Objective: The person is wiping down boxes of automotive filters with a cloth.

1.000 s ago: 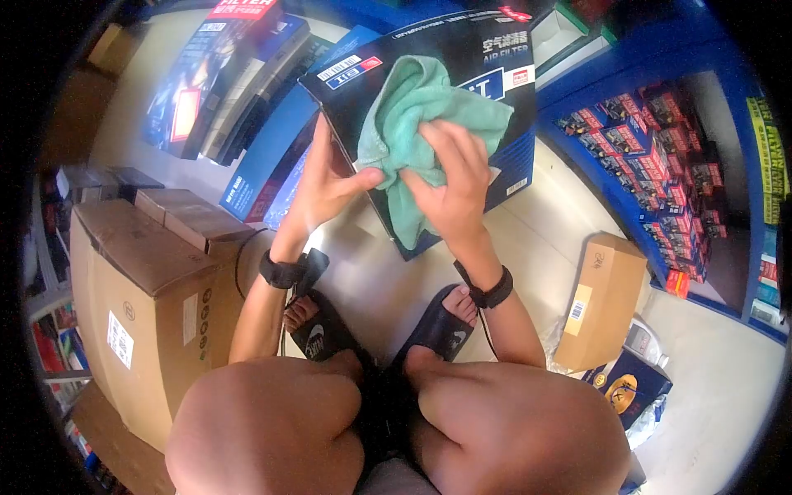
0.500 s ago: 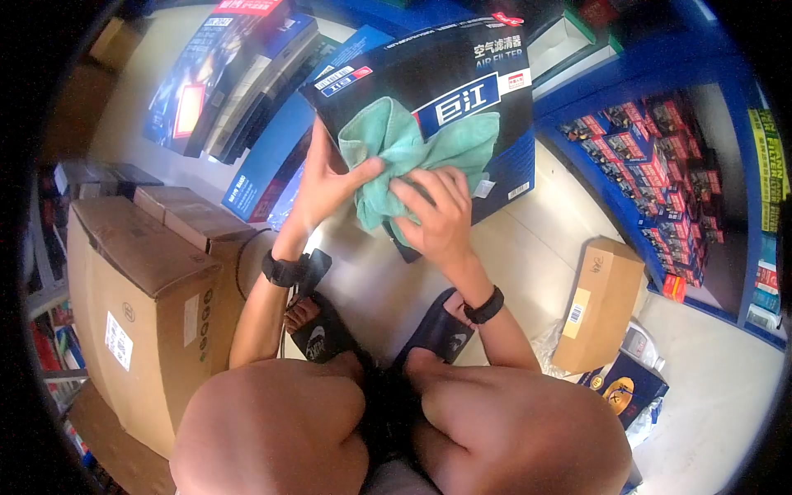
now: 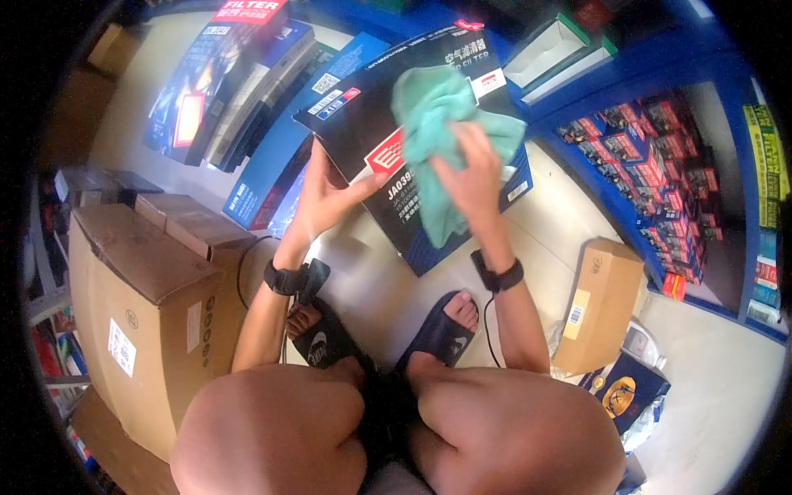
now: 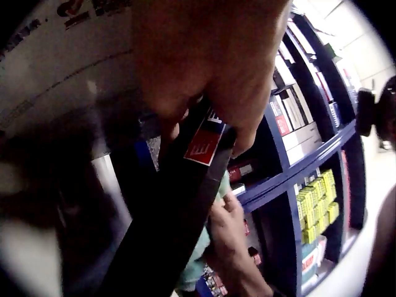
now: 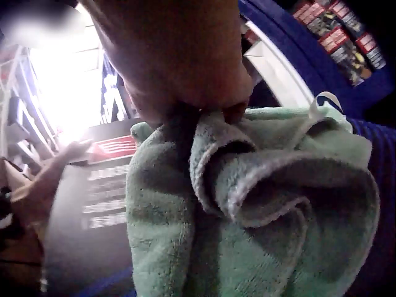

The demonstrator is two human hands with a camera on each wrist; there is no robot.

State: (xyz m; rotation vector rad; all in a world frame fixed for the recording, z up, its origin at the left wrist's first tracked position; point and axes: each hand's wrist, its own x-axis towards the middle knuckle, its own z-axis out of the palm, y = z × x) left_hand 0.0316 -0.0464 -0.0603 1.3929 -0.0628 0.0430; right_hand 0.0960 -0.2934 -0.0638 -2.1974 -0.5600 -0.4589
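Right hand (image 3: 474,177) grasping green cloth (image 3: 437,124) against air filter box (image 3: 388,198); left hand (image 3: 326,194) grasping the box's edge

Cloth bunched under the curled right-hand fingers and pressed on the upper part of the box's black printed face, with loose folds spilling above and below the hand. Left hand: thumb on the front face just beside the red label (image 3: 384,154), fingers behind the left edge; box tilted, directly beyond both hands. Large cardboard carton (image 3: 140,305) just outside the left forearm; small carton (image 3: 602,297) on the floor outside the right forearm; blue shelf (image 3: 627,198) of small red boxes to the right of the right hand
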